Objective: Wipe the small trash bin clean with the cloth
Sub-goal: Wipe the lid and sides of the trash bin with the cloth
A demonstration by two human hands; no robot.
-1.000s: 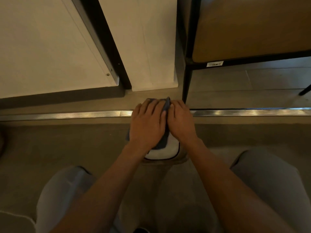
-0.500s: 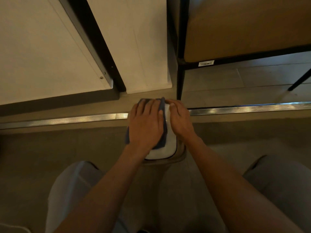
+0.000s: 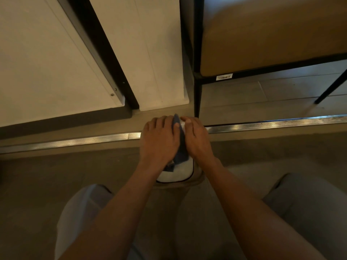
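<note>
**Head view: both hands on the small white bin, cloth under the left**

Head camera looks straight down at a small white trash bin (image 3: 178,172) standing on the brown floor (image 3: 47,184) between the person's knees, just at 6 o'clock of a ribbed metal floor strip (image 3: 75,141). Only the bin's near top, with its thin dark edge line, shows; the rest lies under the hands.

A dark blue cloth (image 3: 181,147) lies over the top of the bin. The left hand (image 3: 159,141) rests flat on it, fingers straight and close together, pointing toward 12 o'clock, pressing the cloth down. A strip of cloth shows along the hand's 3 o'clock side and a corner peeks out by the wrist.

The right hand (image 3: 196,141) sits just at 3 o'clock of the cloth, touching it, fingers curled over the far top edge of the bin, holding it.

At 12 o'clock stand white panels (image 3: 47,62) with a black frame; at 1 o'clock a black-legged piece of furniture (image 3: 262,34) bearing a barcode label (image 3: 224,77).
</note>
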